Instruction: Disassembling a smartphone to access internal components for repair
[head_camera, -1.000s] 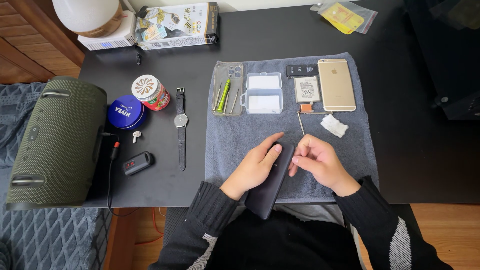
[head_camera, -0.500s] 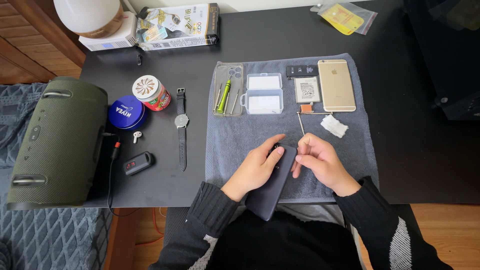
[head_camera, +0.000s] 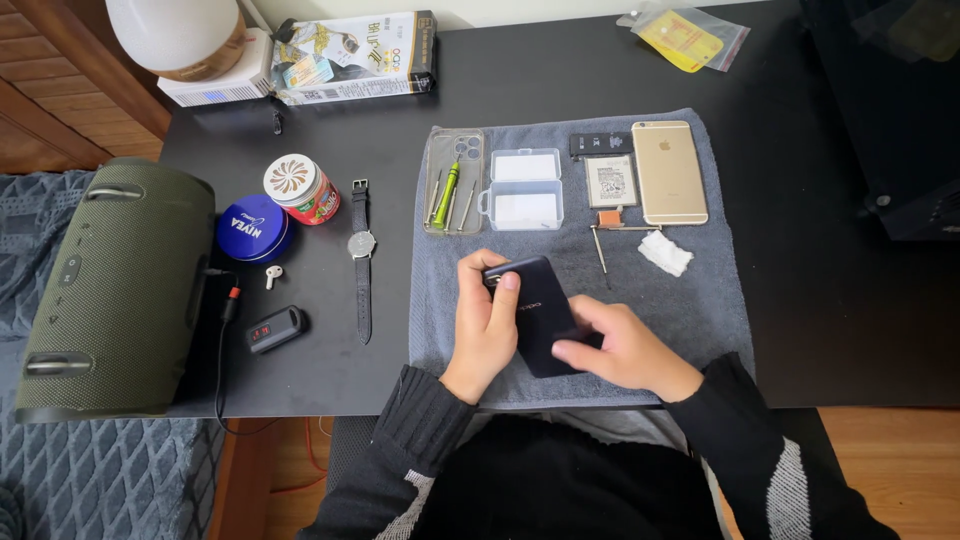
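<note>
Head view: both hands clasp a dark, smooth, round-cornered phone (head_camera: 540, 312) lying back-up on a grey terry towel (head_camera: 700, 300) over the matte black table (head_camera: 820, 300); the left hand (head_camera: 485, 325) wraps its left edge with fingertips at the top corner, and the right hand (head_camera: 620, 350) pinches its lower right edge. Beyond it on the towel lie a clear case holding slim tools (head_camera: 453, 182), a translucent plastic box (head_camera: 524, 190), a flat battery (head_camera: 611, 181) and a gold phone (head_camera: 668, 172).
</note>
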